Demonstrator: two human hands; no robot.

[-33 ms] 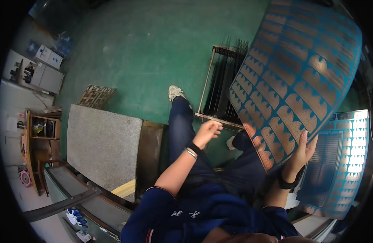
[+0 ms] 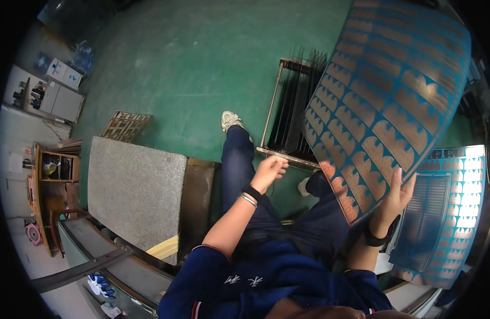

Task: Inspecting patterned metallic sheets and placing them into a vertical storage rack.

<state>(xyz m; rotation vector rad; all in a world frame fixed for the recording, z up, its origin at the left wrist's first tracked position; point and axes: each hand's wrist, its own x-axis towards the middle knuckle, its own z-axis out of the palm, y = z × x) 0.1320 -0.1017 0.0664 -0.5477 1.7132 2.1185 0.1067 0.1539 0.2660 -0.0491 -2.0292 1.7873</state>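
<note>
Left hand: the left hand (image 2: 270, 171) is sitting slightly further left than earlier; fingers curling loosely near the rack's lower end, cannot tell whether they are holding anything.
Blue sheet: the blue sheet (image 2: 356, 119) is filling the upper right, tilted, showing rows of coppery scalloped shapes; its right edge is sitting slightly further left than earlier.
Right hand: the right hand (image 2: 398, 201) is gripping the sheet's lower edge, thumb lying on the patterned face.
Green floor: the green floor (image 2: 202, 58) is spreading across upper centre, looking scuffed.
Hard to see: the sheet is covering the rack's right side; its top is running into the dark rim; glare is washing out part of the second panel (image 2: 452, 255), lower right.
Rack: the rack (image 2: 277, 101) is standing right of centre, dark rods bristling upward.
Speckled slab: the speckled slab (image 2: 136, 186) is occupying left of centre, yellow strip (image 2: 164, 248) lying at its lower corner.
Lower left: a dark bar (image 2: 85, 269) is crossing above the blue-and-white glove (image 2: 100, 285).
</note>
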